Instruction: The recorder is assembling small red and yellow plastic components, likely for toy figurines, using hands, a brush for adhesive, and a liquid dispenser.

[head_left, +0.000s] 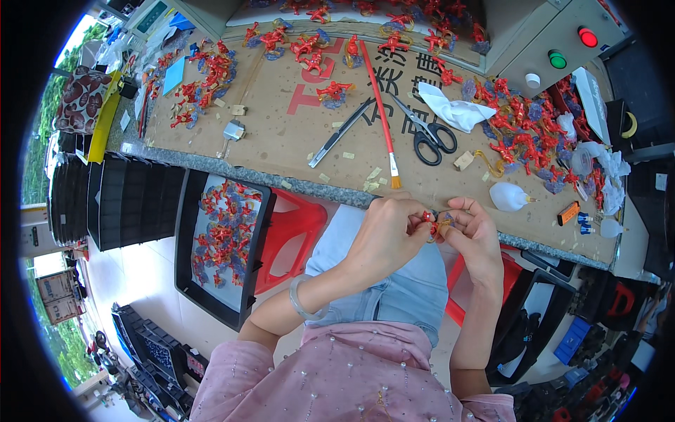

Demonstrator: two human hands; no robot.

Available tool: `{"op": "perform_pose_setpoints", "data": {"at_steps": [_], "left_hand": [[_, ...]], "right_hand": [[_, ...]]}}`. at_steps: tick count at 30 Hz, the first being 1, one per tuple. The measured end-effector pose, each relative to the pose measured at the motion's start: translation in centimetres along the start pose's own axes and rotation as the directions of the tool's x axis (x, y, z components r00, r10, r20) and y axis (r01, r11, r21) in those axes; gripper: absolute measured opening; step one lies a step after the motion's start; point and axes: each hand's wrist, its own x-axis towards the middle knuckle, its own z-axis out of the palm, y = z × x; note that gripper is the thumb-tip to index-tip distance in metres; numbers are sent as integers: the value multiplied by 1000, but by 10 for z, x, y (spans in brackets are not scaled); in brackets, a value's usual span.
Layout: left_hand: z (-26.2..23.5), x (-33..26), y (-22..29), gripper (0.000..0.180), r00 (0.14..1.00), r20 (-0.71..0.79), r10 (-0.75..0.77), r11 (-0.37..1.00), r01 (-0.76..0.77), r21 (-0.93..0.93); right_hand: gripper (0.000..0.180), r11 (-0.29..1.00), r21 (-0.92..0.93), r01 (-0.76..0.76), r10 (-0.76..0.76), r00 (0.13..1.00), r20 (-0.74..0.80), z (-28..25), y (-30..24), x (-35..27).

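Note:
Over my lap, at the table's near edge, my left hand (395,231) and my right hand (477,238) meet with fingers pinched. Between them is a small red figurine (427,219) with a translucent yellowish piece on its right side. My left fingers close on the red part, my right fingertips on the yellowish part. Much of the figurine is hidden by the fingers. Beyond my hands lie a red-handled paintbrush (383,119), black-handled scissors (430,137) and a metal-bladed cutter (340,133). A white squeeze bottle (509,197) lies right of my right hand.
Red figurines with purple and yellow parts lie in piles at the right (524,133) and left (211,74). A black tray of figurines (228,235) stands below the table's left edge. A crumpled white tissue (457,109), orange lighter (568,213) and control box (555,42) are to the right.

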Motion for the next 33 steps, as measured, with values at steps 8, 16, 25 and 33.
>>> {"op": "perform_pose_setpoints", "data": {"at_steps": [8,16,25,33], "left_hand": [[-1,1,-2,14,1000,22,-10,1000,9,24],[-1,1,-3,14,1000,22,5,999,-6,39],[-2,1,1,13,999,36,-21,999,20,37],[-1,1,1,13,1000,22,-5,1000,4,26]], "right_hand": [[44,1000,-1,-5,5,1000,-4,0,-1,0],[44,1000,-6,-10,10,1000,0,0,-1,0],[43,1000,-2,-2,2,1000,-12,0,0,0],[42,1000,2,0,0,1000,-11,1,-1,0]]}}
